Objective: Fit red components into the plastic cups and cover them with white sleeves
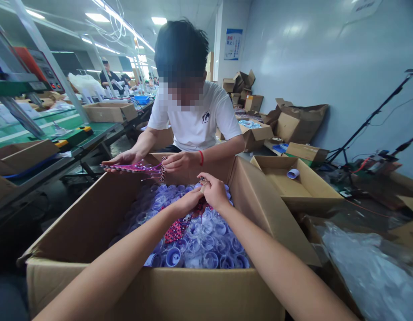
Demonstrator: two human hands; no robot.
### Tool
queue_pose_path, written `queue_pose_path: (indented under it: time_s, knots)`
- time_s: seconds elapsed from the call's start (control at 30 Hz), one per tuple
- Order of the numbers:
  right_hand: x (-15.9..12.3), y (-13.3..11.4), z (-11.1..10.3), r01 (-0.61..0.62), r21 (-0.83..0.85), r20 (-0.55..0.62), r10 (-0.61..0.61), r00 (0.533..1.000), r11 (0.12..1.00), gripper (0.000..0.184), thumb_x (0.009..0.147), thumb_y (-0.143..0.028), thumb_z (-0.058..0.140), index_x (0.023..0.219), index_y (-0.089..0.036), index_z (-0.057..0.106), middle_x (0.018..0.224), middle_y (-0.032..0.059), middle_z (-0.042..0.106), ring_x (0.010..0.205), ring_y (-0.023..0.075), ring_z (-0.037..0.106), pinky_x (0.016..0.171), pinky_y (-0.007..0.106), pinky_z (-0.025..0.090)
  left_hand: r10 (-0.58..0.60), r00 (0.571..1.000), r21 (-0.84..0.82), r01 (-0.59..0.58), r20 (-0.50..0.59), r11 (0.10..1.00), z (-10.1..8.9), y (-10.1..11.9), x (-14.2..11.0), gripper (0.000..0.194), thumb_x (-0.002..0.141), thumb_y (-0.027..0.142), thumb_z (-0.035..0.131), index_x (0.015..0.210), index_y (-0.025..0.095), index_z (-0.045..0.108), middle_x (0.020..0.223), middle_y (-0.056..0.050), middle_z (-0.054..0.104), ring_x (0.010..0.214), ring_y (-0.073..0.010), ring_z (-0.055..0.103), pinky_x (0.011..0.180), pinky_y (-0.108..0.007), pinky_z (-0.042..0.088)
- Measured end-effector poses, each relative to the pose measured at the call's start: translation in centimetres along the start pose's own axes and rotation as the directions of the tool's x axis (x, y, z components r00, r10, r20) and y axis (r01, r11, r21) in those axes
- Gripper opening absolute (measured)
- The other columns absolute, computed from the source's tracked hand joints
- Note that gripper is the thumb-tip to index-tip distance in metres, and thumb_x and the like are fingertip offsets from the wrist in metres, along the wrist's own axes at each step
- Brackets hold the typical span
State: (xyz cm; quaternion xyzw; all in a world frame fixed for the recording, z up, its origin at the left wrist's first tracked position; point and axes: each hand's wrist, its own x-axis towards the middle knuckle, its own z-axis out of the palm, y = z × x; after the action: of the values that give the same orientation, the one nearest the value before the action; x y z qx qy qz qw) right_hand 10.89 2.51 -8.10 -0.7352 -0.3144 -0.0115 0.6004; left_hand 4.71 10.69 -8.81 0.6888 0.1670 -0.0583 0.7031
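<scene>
A big cardboard box (pixel 92 223) in front of me is filled with clear plastic trays of small round cups (pixel 206 243). Both my arms reach into it. My left hand (pixel 189 198) and my right hand (pixel 213 191) are closed side by side, pinching the top of a red beaded strip (pixel 176 229) that hangs down over the trays. Across the box sits a person in a white T-shirt (pixel 196 120), holding a flat pink beaded strip (pixel 132 167) between both hands above the far rim.
An open cardboard box (pixel 293 180) with a white roll stands to the right, more boxes behind it. Crumpled clear plastic (pixel 366 267) lies at bottom right. A green workbench (pixel 59 129) with machines runs along the left. A stand and cables are at the far right.
</scene>
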Motion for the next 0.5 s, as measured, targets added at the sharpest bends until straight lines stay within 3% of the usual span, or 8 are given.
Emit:
queue_pose_path:
  time_s: [0.13,0.23,0.37,0.5]
  knots:
    - [0.4,0.8,0.0,-0.067,0.077,0.009,0.066,0.998,0.995,0.024,0.073,-0.013,0.044,0.084,-0.019,0.065,0.07,0.0003,0.066,0.071,0.0147,0.064,0.066,0.025,0.05,-0.005,1.0,0.049,0.006,-0.021,0.999,0.0,0.4,-0.3,0.023,0.087,0.041,0.039,0.08,0.02,0.044,0.043,0.005,0.046,0.03,-0.0101,0.042,0.03,-0.018,0.024]
    - [0.8,1.6,0.0,-0.137,0.232,0.045,0.13,0.991,0.963,0.018,0.076,-0.024,0.05,0.087,-0.018,0.062,0.076,0.0026,0.067,0.07,0.0148,0.064,0.066,0.026,0.05,0.016,1.0,0.121,-0.015,-0.003,0.992,-0.4,0.7,-0.4,0.033,0.085,0.051,0.04,0.083,0.018,0.047,0.044,0.005,0.047,0.031,-0.0093,0.04,0.031,-0.019,0.022]
    - [1.3,2.1,-0.1,-0.143,0.368,0.059,0.131,0.99,0.919,0.02,0.073,-0.029,0.055,0.088,-0.018,0.061,0.081,0.0029,0.067,0.075,0.0146,0.063,0.07,0.027,0.049,0.127,0.992,0.19,-0.126,0.009,0.974,-1.4,1.4,-0.3,0.037,0.079,0.054,0.05,0.074,0.017,0.048,0.045,0.006,0.042,0.034,-0.0075,0.035,0.033,-0.02,0.023]
    - [1.6,1.7,-0.9,-0.181,0.337,-0.027,0.202,0.979,0.924,0.023,0.071,-0.035,0.056,0.084,-0.017,0.062,0.078,0.0025,0.066,0.074,0.0148,0.061,0.069,0.027,0.048,0.242,0.97,0.289,-0.229,-0.008,0.93,-2.1,2.2,-0.5,0.04,0.078,0.056,0.05,0.066,0.017,0.047,0.047,0.005,0.041,0.037,-0.0066,0.034,0.036,-0.019,0.025]
